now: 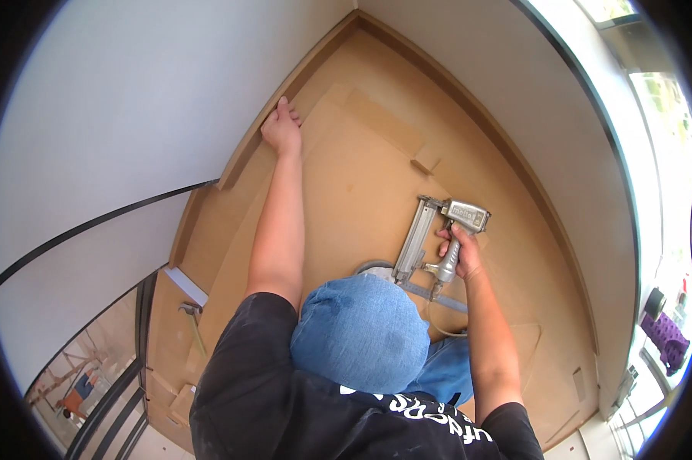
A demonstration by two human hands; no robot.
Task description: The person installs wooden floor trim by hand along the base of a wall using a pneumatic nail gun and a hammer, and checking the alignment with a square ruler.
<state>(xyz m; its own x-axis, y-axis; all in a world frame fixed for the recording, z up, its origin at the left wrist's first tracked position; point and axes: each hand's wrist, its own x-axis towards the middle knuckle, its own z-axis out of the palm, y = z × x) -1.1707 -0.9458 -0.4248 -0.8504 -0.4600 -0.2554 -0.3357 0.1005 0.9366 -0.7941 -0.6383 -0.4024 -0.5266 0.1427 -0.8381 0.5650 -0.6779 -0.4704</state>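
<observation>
My left hand (283,130) reaches far forward with its fingers curled against a brown wooden strip (242,157), which runs along the foot of the white wall on the left. In my right hand (464,249) is a silver nail gun (462,215), my fingers wrapped round its grip. Its long magazine (417,239) slants down and to the left, over the brown board. An air hose (436,313) bends away below the grip toward my knee. The fingertips of my left hand are partly hidden.
White walls (139,100) rise on both sides of the brown board (346,184). A small wooden offcut (425,165) lies ahead of the nail gun. A hammer (192,310) and a white strip (186,285) are at the left. Something purple (665,341) stands outside, right.
</observation>
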